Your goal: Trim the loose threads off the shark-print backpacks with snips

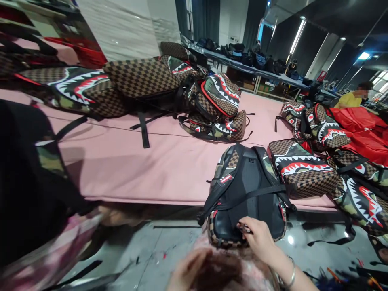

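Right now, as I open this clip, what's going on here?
A person's right hand holds a small dark object, too unclear to name, over the lower back of a backpack. The backpack lies straps up, overhanging the edge of a pink table. The left hand, blurred, is near the backpack's bottom edge. Other checkered backpacks are around the table.

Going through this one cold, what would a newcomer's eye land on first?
Probably the brown checkered backpacks with jagged shark mouths, along the far side of the pink table and grouped at the right. Next, perhaps, the bright red material behind that right-hand group. Nearest the camera, another backpack lies with its black back panel facing up, the right hand holding a small dark object over its lower end.
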A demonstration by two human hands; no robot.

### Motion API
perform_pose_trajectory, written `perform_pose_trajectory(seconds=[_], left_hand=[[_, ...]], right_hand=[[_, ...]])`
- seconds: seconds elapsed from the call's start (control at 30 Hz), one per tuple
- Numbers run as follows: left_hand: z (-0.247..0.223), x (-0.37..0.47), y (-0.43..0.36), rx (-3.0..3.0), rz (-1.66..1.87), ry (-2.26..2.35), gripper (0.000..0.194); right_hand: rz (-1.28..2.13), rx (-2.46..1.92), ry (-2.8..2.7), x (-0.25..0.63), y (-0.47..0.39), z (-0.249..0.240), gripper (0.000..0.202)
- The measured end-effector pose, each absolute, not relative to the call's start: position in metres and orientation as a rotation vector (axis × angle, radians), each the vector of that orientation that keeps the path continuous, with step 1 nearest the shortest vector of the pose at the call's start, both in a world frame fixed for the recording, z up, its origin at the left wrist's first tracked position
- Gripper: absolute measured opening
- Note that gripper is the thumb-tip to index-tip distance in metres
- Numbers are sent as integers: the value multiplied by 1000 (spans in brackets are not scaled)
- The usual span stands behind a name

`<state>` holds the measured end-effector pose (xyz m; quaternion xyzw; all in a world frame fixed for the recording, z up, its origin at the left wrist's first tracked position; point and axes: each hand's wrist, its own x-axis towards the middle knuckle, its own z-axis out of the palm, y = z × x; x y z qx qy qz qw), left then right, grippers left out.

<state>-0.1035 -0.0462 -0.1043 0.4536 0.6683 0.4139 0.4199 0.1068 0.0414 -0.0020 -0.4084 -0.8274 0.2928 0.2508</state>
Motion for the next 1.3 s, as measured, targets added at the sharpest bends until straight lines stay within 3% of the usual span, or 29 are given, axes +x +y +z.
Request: perform_pose_trajectory(seconds=[0.13,0.23,0.5,0.77,0.97,1.3], left_hand=[[-80,-137,-18,783,1271,1680,57],[-57,-143,12,748,1243,1590,61],[-17,-100,37,1048,1221,1311,37],[-13,-75,24,970,1297,1371,49],[-6,-79,20,923,1271,1519,25],[-5,-76,28,944,1275,1709,30]], right_hand=[[882,-1318,-2056,128,34,-16,20],[897,-1384,-1952,132,33,-19,16],[981,-1315,-1763,119,40,-8,21],[943,-1173,-1867,101,65,3,21],[927,-1126,-1932,95,72,-2,19],[500,-1169,-2431,91,71,10,15]])
